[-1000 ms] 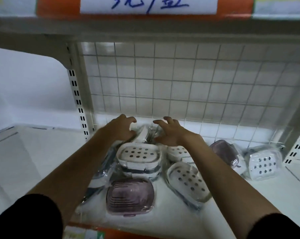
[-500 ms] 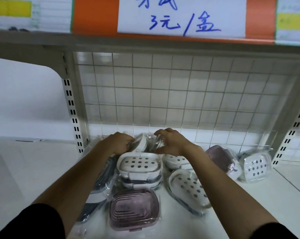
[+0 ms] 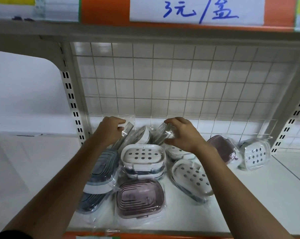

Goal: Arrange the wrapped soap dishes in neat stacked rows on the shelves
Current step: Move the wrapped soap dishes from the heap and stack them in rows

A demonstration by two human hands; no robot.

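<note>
Several plastic-wrapped soap dishes lie in a loose pile on the white shelf (image 3: 249,195). My left hand (image 3: 109,129) grips a grey wrapped dish (image 3: 126,133) standing on edge at the back left. My right hand (image 3: 182,133) grips another grey wrapped dish (image 3: 160,133), also on edge, at the back. Between them a white dish (image 3: 143,135) leans. In front sits a white perforated dish (image 3: 143,155) stacked on another, a purple dish (image 3: 139,198) near the front edge, and a tilted white perforated dish (image 3: 190,176) under my right forearm. Grey-blue dishes (image 3: 101,171) lie under my left forearm.
A purple wrapped dish (image 3: 222,149) and a white perforated one (image 3: 256,154) lean at the back right. A wire grid panel (image 3: 180,80) backs the shelf. Slotted uprights (image 3: 71,104) stand at both sides. A handwritten price sign (image 3: 197,10) hangs on the shelf above.
My hands have spread apart, each lifting a wrapped dish upright at the back of the pile. The camera view has tilted upward, showing more of the price sign.
</note>
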